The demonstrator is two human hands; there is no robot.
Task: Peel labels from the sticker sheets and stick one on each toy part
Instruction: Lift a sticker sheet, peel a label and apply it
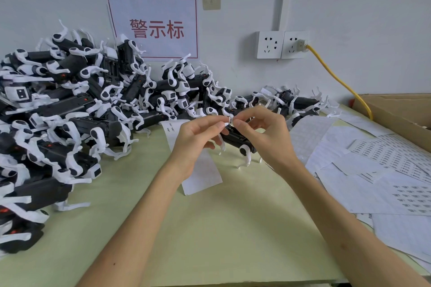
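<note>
Both hands meet above the middle of the green table. My left hand (198, 137) and my right hand (261, 133) pinch one small white label (229, 120) between their fingertips. Under the hands stands a black toy part with white legs (242, 147), partly hidden by my right hand. A narrow sticker sheet (205, 177) lies on the table beneath my left hand and wrist, with a few printed labels near its far end. A large heap of black-and-white toy parts (70, 109) fills the left side and the back.
Several sticker sheets (377, 182) are spread over the right of the table. A cardboard box (401, 114) stands at the far right. A yellow cable (338, 79) runs from the wall socket (295, 45) down behind the box. The green table (198, 228) shows in front.
</note>
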